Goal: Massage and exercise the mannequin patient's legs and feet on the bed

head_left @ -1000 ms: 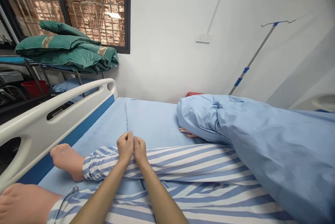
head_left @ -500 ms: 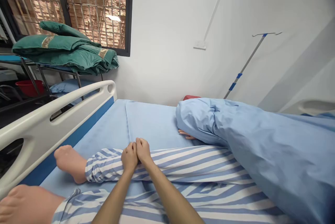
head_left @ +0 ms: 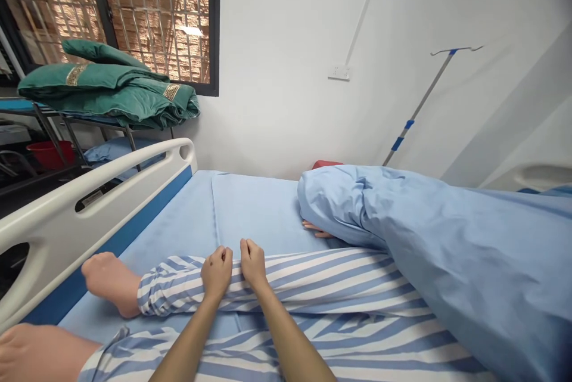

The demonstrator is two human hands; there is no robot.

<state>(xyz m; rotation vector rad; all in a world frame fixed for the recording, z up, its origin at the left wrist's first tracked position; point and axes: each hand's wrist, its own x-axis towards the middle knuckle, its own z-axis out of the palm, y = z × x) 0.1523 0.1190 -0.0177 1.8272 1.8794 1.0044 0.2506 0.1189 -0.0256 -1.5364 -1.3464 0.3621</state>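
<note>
Beneath the clenched fingers [head_left: 218, 254] lies the striped trouser leg [head_left: 322, 278], left hand [head_left: 217, 273] and right hand [head_left: 253, 265] having just parted, so each now has its own spot, though whether they pinch cloth I can't tell.

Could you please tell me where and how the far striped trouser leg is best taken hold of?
Probably by its cuff end, from above with the left hand: there the far striped trouser leg is narrowest, its cloth bunches into folds that could be pinched, and it lies uncovered.
</note>
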